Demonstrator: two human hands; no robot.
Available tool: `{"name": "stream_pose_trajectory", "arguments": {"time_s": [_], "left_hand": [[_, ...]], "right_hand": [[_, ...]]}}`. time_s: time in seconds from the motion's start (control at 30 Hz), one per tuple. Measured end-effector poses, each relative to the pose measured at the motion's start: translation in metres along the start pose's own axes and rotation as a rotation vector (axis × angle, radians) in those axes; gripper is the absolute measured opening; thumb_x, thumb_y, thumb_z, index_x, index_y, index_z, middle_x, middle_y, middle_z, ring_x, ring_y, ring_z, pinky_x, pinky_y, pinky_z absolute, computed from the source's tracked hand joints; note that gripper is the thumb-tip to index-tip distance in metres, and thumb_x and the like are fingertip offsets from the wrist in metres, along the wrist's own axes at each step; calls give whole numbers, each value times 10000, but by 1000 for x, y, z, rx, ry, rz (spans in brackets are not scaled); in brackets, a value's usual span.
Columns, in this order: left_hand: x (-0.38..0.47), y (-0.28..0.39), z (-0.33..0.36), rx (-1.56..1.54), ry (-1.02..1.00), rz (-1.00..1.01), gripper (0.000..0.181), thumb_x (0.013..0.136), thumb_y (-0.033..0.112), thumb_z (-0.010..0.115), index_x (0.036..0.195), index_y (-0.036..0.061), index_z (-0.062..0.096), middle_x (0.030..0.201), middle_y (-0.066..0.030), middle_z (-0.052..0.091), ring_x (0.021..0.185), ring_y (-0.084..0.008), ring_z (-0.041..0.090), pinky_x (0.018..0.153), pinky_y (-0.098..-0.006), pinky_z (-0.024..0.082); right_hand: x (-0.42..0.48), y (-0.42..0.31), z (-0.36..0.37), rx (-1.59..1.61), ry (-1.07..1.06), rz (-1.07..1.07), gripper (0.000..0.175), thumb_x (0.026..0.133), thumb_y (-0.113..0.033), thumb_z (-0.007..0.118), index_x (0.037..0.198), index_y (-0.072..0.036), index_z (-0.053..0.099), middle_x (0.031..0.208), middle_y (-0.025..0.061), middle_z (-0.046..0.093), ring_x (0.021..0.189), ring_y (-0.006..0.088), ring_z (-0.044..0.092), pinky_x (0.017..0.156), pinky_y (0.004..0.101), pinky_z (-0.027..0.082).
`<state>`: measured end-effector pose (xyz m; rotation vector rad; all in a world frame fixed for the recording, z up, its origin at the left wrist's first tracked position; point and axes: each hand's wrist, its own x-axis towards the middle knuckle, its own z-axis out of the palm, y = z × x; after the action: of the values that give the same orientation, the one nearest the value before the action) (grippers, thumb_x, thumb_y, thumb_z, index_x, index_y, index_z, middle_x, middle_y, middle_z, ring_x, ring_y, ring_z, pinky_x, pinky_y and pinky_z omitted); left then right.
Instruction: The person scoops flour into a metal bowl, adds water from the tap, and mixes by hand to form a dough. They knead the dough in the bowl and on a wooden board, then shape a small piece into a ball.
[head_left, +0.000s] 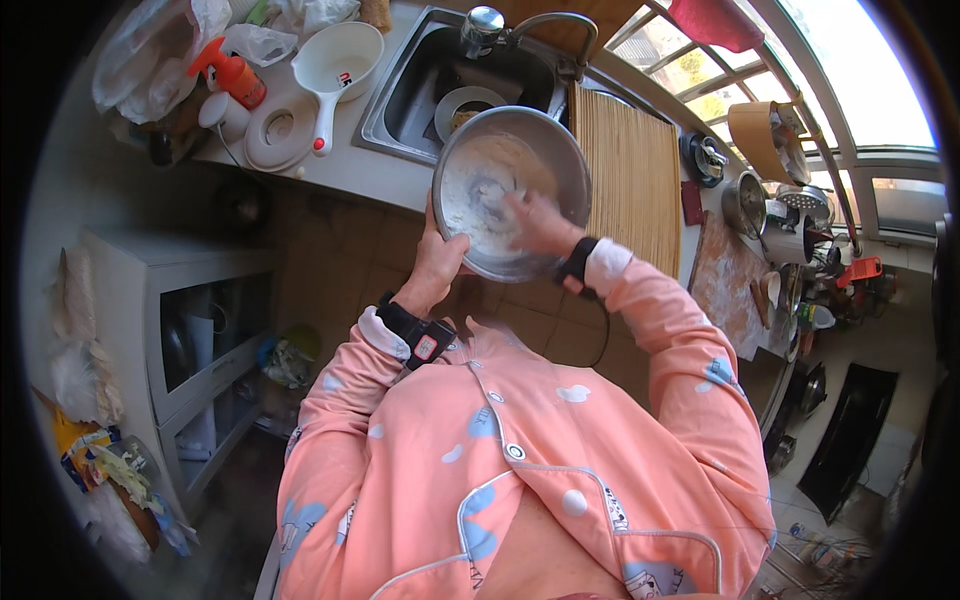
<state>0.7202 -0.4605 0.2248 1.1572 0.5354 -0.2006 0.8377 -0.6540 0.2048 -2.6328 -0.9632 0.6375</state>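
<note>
A round metal mixing bowl (571, 169) is held tilted over the front edge of the sink. Pale flour (480, 187) lies inside it, partly gathered in a tan layer along the upper side. My left hand (441, 259) grips the bowl's lower left rim, the thumb on top and the fingers beneath. Inside the bowl, on its right side, is my right hand (541, 223), blurred, its fingers at the flour. A thin dark line shows near its fingertips; whether the hand holds something cannot be told.
Behind the bowl is a metal sink (397, 90) with a dish inside and a faucet (555, 22) above. A slatted mat (630, 172) lies right of it. A white dipper (337, 64) and a red spray bottle (238, 79) stand left. A floury board (724, 277) lies right.
</note>
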Motion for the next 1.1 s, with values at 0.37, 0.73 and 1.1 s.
{"name": "stream_pose_trajectory", "arguments": {"time_s": [0.37, 0.73, 1.1], "left_hand": [[2, -15, -6, 108, 8, 49, 900, 752, 15, 526, 1561, 183, 169, 1264, -171, 551, 1067, -275, 594, 874, -332, 498], [-1, -2, -21, 63, 34, 10, 876, 751, -11, 506, 1549, 171, 195, 1281, -152, 540, 1107, -241, 568, 824, -335, 522], [26, 55, -44, -254, 3, -169, 683, 740, -50, 472, 1400, 87, 363, 1222, -153, 542, 1071, -325, 615, 719, -467, 623]], "right_hand": [[33, -4, -35, 44, 0, 53, 590, 774, -255, 756, 1314, -169, 534, 1304, 260, 476, 1123, 468, 559, 959, 499, 473], [65, -32, -23, -114, 321, -406, 487, 803, -61, 625, 1280, -148, 584, 1238, 211, 560, 1080, 443, 551, 943, 478, 458], [74, -75, -67, -8, -91, -45, 507, 663, 63, 607, 1136, -106, 670, 1159, 187, 607, 1086, 405, 573, 904, 423, 489]]}}
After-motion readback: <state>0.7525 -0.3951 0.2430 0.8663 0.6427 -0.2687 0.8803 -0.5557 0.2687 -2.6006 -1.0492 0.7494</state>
